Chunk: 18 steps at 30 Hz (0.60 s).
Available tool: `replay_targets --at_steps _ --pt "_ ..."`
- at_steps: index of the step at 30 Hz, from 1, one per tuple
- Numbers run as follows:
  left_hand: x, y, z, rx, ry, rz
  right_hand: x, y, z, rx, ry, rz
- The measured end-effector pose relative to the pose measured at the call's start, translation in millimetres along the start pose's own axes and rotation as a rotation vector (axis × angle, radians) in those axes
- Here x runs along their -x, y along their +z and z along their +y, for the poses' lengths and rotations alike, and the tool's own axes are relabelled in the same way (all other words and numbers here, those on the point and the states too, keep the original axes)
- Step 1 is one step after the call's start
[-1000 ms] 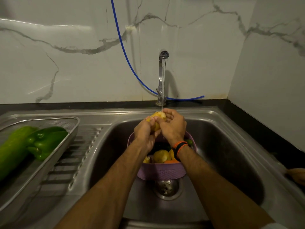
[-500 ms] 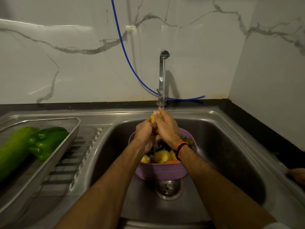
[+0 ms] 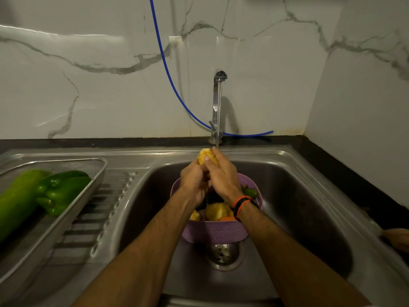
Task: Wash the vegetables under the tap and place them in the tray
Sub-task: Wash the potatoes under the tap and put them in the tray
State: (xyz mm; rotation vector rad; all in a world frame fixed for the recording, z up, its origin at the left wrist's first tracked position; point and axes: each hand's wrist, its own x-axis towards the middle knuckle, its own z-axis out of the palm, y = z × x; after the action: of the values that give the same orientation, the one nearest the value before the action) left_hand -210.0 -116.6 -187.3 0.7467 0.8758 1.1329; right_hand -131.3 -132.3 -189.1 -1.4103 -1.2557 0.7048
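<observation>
A yellow potato (image 3: 203, 155) is held under the thin stream of water from the tap (image 3: 218, 100). My left hand (image 3: 193, 181) grips it from below and my right hand (image 3: 222, 176) wraps over it from the right. Under my hands a purple basket (image 3: 212, 232) stands in the sink (image 3: 309, 196) and holds more potatoes, something orange and a green vegetable. On the left a metal mesh tray (image 3: 97, 171) holds a green capsicum (image 3: 60, 191) and a long green gourd (image 3: 18, 198).
The tray sits on the ribbed drainboard (image 3: 93, 227). A blue hose (image 3: 168, 69) hangs down the marble wall behind the tap. The sink drain (image 3: 223, 253) lies just in front of the basket. A pale object (image 3: 397, 239) shows at the right edge of the counter.
My hands have rubbed and turned the potato under the stream: it was half covered by my fingers half a second ago, and now its top shows again above my left hand.
</observation>
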Motion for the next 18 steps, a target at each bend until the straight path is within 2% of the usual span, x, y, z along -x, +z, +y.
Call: replay_targets --at_steps 2,5,12,18 --pt "1.3 0.0 1.7 0.052 -0.037 -0.060 -2.3 -4.1 0.9 -0.046 0.032 0.058" --pt "3.7 2.8 3.4 0.087 -0.062 -0.052 -5.4 -9.4 2.3 -0.082 0.070 0.111" --pt "3.4 4.5 -0.8 -0.076 -0.037 -0.053 -3.3 -6.0 1.2 -0.121 0.048 0.250" --pt "4.3 -0.2 0.1 -0.008 -0.020 -0.029 2.7 -4.0 -6.3 -0.117 -0.036 0.121"
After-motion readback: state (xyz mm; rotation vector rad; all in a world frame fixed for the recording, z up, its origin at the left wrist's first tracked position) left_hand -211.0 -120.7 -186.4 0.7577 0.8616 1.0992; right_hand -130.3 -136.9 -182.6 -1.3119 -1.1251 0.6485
